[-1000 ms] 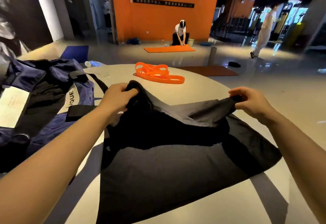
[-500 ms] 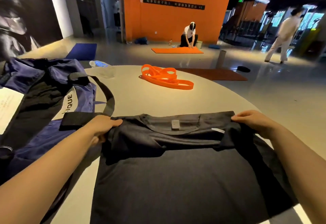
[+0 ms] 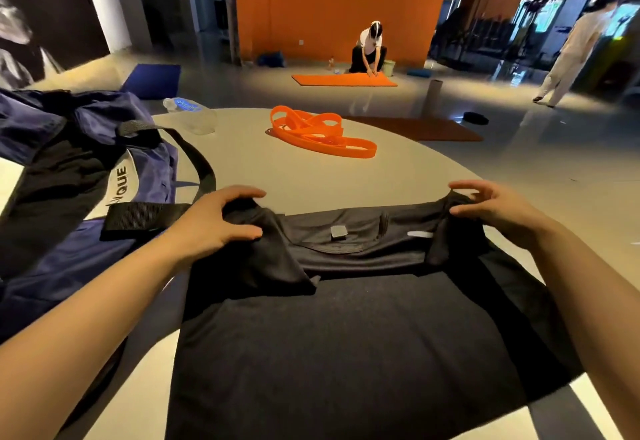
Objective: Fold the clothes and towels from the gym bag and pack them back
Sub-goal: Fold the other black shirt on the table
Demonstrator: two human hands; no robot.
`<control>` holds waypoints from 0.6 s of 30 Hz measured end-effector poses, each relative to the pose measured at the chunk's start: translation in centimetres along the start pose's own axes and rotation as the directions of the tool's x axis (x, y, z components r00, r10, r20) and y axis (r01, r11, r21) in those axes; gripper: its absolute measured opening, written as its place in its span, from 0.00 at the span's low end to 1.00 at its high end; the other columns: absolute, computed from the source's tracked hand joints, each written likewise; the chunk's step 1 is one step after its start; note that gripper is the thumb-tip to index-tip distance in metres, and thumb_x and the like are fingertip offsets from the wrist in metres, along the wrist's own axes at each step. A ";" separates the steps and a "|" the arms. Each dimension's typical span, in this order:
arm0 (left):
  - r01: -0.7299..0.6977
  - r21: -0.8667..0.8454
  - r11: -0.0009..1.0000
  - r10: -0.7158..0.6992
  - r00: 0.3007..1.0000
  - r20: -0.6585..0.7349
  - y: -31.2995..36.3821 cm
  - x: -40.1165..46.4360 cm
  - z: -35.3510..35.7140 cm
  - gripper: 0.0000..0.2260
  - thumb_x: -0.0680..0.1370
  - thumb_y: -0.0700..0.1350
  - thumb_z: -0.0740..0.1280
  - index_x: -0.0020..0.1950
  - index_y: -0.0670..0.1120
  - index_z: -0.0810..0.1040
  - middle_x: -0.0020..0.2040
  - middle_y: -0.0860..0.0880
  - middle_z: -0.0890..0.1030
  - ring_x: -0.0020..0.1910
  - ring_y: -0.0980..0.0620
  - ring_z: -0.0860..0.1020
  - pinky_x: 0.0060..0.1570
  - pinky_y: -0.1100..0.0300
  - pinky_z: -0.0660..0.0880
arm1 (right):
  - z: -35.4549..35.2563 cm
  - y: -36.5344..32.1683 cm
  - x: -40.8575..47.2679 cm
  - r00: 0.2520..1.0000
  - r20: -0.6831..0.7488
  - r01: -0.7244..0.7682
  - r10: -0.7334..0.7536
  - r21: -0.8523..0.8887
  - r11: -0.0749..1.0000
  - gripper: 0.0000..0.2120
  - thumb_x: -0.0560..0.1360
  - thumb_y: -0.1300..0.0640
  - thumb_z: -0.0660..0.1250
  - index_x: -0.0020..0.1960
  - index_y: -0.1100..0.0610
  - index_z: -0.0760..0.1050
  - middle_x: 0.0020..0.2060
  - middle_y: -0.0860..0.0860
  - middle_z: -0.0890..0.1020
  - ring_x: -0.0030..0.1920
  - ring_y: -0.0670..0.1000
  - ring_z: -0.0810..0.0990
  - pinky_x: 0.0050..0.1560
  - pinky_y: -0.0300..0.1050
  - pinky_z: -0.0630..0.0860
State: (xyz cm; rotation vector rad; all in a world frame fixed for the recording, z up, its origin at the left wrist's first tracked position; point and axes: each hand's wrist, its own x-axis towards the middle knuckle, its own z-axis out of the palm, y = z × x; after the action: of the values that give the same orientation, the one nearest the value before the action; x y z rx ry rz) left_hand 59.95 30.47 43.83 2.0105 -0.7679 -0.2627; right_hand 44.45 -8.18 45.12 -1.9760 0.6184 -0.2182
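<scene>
At the far left, the navy gym bag [image 3: 69, 176] is lying open on the round worktop [image 3: 277, 176], its black strap [image 3: 145, 218] trailing toward the garment. Just beside it, the left hand [image 3: 214, 225] is resting on the left shoulder of the black shirt [image 3: 346, 353], fingers spread and only loosely curved, its grip looking open rather than pinching. The shirt is lying flat in front of the person, collar away from them, with the top edge turned down and both sleeves bunched. At the right shoulder, the right hand [image 3: 498, 211] is hovering with fingers apart, its grip open too, fingertips at most touching the cloth.

The likely trouble: the bunched sleeves may be trapping wrinkles into the fold, and the shirt's near right corner is hanging toward the worktop edge, so the slippery fabric could slide off. Beyond, a clear water bottle [image 3: 190, 114] and an orange resistance band [image 3: 322, 135] are lying well apart from the shirt; only the bag strap is crowding the left side.
</scene>
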 end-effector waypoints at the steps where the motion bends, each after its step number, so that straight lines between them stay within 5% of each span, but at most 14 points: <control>1: -0.072 -0.025 0.997 0.070 0.996 -0.050 0.6 -0.4 -0.2 0.27 0.71 0.36 0.74 0.63 0.60 0.72 0.59 0.56 0.76 0.58 0.62 0.75 0.65 0.59 0.70 | -0.4 -0.4 -0.5 0.999 -0.025 0.042 -0.041 0.058 0.997 0.21 0.72 0.69 0.69 0.60 0.51 0.76 0.59 0.57 0.77 0.62 0.57 0.75 0.59 0.50 0.74; 5: -0.230 -0.166 0.959 0.205 0.967 -0.154 2.0 -3.9 0.0 0.41 0.69 0.30 0.74 0.67 0.68 0.64 0.58 0.68 0.75 0.55 0.67 0.77 0.54 0.74 0.72 | -2.4 -0.8 -5.1 0.980 -0.093 0.189 -0.174 0.180 0.965 0.23 0.73 0.73 0.63 0.62 0.52 0.74 0.54 0.52 0.80 0.54 0.47 0.80 0.52 0.39 0.77; 8: -0.219 -0.081 0.972 0.218 0.976 -0.022 -0.5 -8.4 2.1 0.44 0.68 0.32 0.76 0.64 0.77 0.64 0.52 0.76 0.75 0.55 0.75 0.73 0.51 0.79 0.68 | -3.1 2.6 -8.9 0.979 -0.065 0.198 -0.192 0.117 0.973 0.21 0.71 0.71 0.67 0.56 0.49 0.78 0.52 0.52 0.82 0.48 0.44 0.82 0.49 0.33 0.78; 10: -0.216 0.086 0.973 0.206 0.972 0.117 -2.4 -11.3 3.6 0.39 0.67 0.41 0.71 0.63 0.79 0.61 0.49 0.75 0.77 0.56 0.73 0.73 0.50 0.78 0.68 | -2.7 5.9 -11.1 0.982 -0.064 0.175 -0.180 -0.081 0.981 0.18 0.69 0.64 0.74 0.48 0.41 0.81 0.46 0.44 0.84 0.47 0.46 0.82 0.47 0.30 0.77; 12: -0.264 0.231 0.937 0.238 0.962 0.135 -3.6 -12.8 4.2 0.31 0.65 0.44 0.65 0.62 0.72 0.70 0.51 0.76 0.75 0.57 0.67 0.74 0.52 0.79 0.67 | -2.2 8.9 -12.3 0.974 -0.112 0.152 -0.196 -0.317 0.936 0.26 0.70 0.70 0.71 0.43 0.36 0.80 0.42 0.37 0.83 0.49 0.49 0.80 0.49 0.29 0.74; 15: -0.442 0.395 0.805 0.410 0.897 0.167 -3.5 -13.0 4.0 0.16 0.67 0.50 0.61 0.53 0.55 0.80 0.47 0.67 0.79 0.46 0.56 0.80 0.46 0.65 0.76 | -1.2 9.9 -13.2 0.961 -0.180 0.101 -0.208 -0.472 0.876 0.17 0.72 0.71 0.67 0.45 0.48 0.78 0.43 0.46 0.81 0.48 0.52 0.77 0.49 0.42 0.69; 18: -0.498 0.565 0.658 0.510 0.847 0.152 -2.7 -12.2 3.5 0.12 0.68 0.52 0.60 0.49 0.54 0.76 0.42 0.53 0.82 0.36 0.46 0.82 0.32 0.55 0.75 | -0.9 8.7 -12.7 0.932 -0.213 0.100 -0.293 -0.626 0.773 0.10 0.72 0.67 0.70 0.48 0.55 0.76 0.45 0.54 0.81 0.45 0.56 0.77 0.45 0.47 0.71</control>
State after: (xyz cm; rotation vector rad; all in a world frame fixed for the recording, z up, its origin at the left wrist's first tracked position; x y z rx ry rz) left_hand 49.95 36.51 38.24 2.2403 -1.5042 0.3796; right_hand 30.41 -5.51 39.38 -2.6751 0.7336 -0.5124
